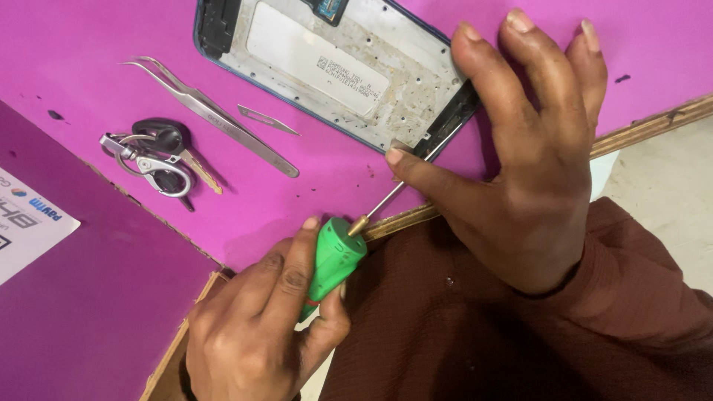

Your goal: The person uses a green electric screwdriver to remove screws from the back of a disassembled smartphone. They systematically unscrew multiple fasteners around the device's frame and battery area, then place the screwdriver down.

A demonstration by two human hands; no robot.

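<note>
The opened phone frame [334, 67] lies on the pink tabletop [74, 44]; my right hand [527, 148] presses its lower corner, fingers spread. My left hand [260, 327] grips a green screwdriver [334, 260], tip at that corner. Tweezers [215, 111] lie left of the frame.

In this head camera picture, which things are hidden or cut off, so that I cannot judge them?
- Opened phone frame: its top is cut off by the upper picture edge.
- Screwdriver tip: hidden under the thumb of the right hand, so the contact point cannot be seen.
- Screwdriver handle: its lower part is covered by the left hand.
- Key: partly covered by its metal clip.
- Paper card: cut off by the left edge.
</note>
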